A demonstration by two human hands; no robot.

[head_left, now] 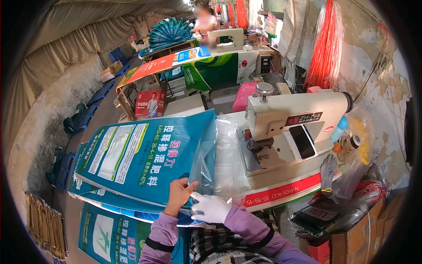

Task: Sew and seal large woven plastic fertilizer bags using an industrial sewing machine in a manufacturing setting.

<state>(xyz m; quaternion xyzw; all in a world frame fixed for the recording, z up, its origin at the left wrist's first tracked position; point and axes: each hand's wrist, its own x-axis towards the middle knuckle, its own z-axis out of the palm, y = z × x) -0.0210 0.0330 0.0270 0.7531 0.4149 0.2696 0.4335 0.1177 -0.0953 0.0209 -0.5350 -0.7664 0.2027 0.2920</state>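
A large teal woven sack (136, 158) with printed panels lies across the sewing table, its open end pointing right. A clear plastic liner (206, 154) sticks out of that end. My bare left hand (178, 193) pinches the sack's near corner at the mouth. In a white glove, my right hand (211, 207) rests just beside it, fingers pointing at the liner's lower edge. The cream industrial sewing machine (294, 119) stands to the right, its needle head (259, 143) a short way from the sack's mouth.
More teal sacks (110, 233) are stacked below on the left. A grey glove (329, 169) and plastic bags lie right of the machine. Another person (204, 20) works at a far sewing machine behind printed sacks (215, 70). Red string bundles (327, 44) hang on the wall.
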